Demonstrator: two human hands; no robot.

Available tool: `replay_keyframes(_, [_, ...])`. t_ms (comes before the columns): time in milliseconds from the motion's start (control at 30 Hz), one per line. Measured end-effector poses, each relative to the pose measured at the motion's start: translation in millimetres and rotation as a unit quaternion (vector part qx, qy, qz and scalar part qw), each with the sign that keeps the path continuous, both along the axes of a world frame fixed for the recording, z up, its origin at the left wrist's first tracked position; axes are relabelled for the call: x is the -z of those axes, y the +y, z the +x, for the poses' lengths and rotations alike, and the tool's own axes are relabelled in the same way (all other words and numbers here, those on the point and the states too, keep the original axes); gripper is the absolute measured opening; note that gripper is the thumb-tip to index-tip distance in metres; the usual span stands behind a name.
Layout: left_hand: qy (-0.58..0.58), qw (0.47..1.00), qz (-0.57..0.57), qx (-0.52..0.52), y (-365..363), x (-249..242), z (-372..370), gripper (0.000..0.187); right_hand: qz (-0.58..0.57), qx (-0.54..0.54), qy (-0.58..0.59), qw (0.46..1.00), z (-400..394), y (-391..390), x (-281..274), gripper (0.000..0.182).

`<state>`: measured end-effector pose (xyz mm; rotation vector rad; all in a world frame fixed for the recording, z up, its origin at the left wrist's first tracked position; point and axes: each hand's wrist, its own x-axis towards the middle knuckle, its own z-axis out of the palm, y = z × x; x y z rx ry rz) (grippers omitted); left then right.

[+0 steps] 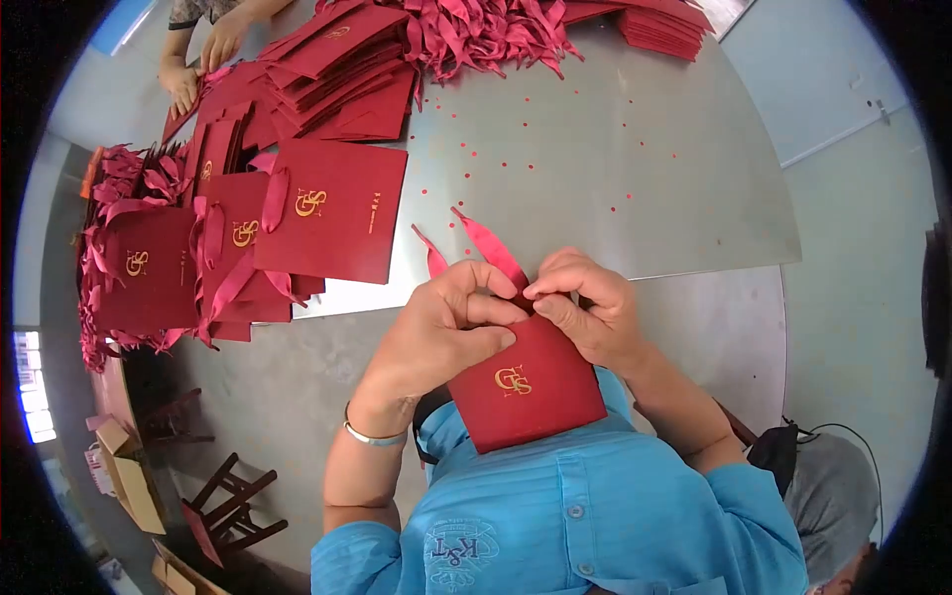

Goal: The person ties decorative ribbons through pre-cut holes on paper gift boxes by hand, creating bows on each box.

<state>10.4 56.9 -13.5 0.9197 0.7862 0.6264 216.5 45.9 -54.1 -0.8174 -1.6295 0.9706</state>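
Observation:
A dark red paper gift bag (535, 397) with a gold monogram rests against my blue shirt, its top edge pointing at the table. My left hand (446, 317) grips the bag's top edge, thumb on the printed face and fingers curled behind. My right hand (590, 307) pinches the pink-red ribbon (493, 246) at the top edge, close to the left fingertips. The ribbon's two loose ends stick out past my left hand toward the table. Exactly where the ribbon meets the bag is hidden by my fingers.
The metal table (694, 198) carries scattered small red dots. Stacked red bags (337, 208) with ribbon handles fill its left side. A ribbon heap (486, 35) and more flat bags (664, 30) lie at the back. Another person's hands (203, 69) touch bags at upper left. A stool (233, 506) stands below.

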Motion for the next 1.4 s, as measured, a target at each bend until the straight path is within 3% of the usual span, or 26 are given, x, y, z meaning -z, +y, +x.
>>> replay_keyframes(633, [-0.049,0.998,0.006,0.037,2,11,0,0.033,0.038,-0.025,0.04,0.998,-3,0,2,0.009])
replay_keyframes(800, [0.022,0.996,0.083,-0.004,-3,4,0,0.031,-0.079,-0.046,0.096,0.991,6,-1,-1,0.007])
replay_keyframes(900, [-0.022,0.999,0.036,-0.012,-1,6,-2,0.032,-0.123,-0.062,0.128,0.982,6,1,-6,0.006])
replay_keyframes(1000, [-0.039,0.998,0.044,-0.001,-1,13,-5,0.033,-0.087,-0.054,0.077,0.992,4,1,-6,0.006])
replay_keyframes(1400, [-0.087,0.996,0.014,0.019,0,18,0,0.043,-0.036,-0.039,0.066,0.996,-1,-3,3,0.008])
